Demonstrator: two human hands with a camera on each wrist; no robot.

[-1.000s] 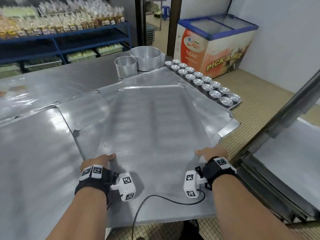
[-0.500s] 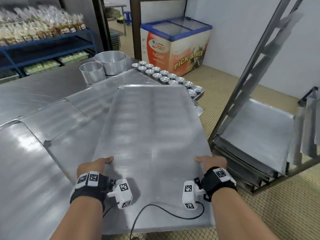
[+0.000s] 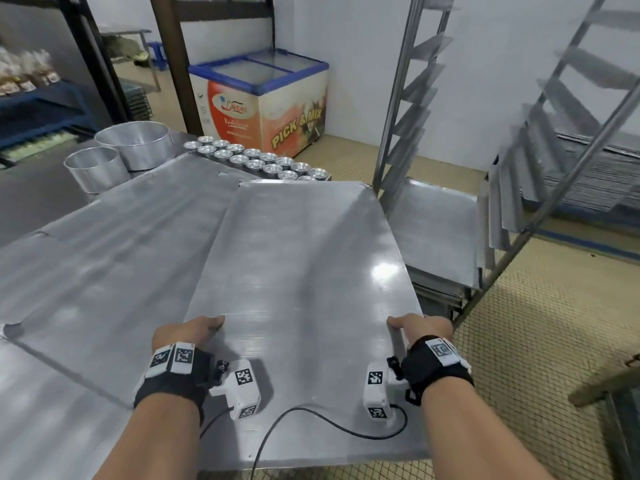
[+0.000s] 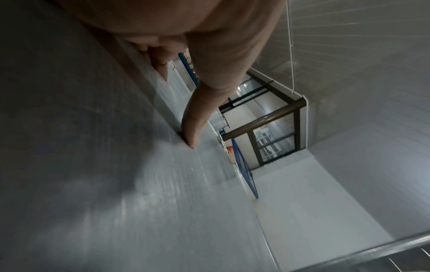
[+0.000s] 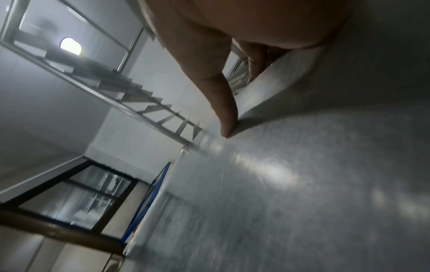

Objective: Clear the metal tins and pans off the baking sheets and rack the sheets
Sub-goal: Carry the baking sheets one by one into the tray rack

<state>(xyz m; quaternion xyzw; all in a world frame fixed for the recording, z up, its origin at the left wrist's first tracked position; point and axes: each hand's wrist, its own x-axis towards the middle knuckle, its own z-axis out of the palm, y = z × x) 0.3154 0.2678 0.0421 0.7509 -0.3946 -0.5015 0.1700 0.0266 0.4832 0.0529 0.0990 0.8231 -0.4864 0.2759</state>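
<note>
I carry a large bare baking sheet by its long sides, lifted and angled toward the rack on the right. My left hand grips the left edge, thumb on top, fingers curled under. My right hand grips the right edge the same way, thumb on the sheet. Several small round tins sit in rows at the table's far end. Two larger round pans stand left of them.
Other sheets lie overlapped on the steel table. The rack has slanted side runners and holds stacked sheets low down. A chest freezer stands behind, a blue shelf at far left, tiled floor to the right.
The sheet has swung right, off the table stack and toward the rack. My view turned right with it, bringing the rack's runners into sight. Both hands keep their grip.
</note>
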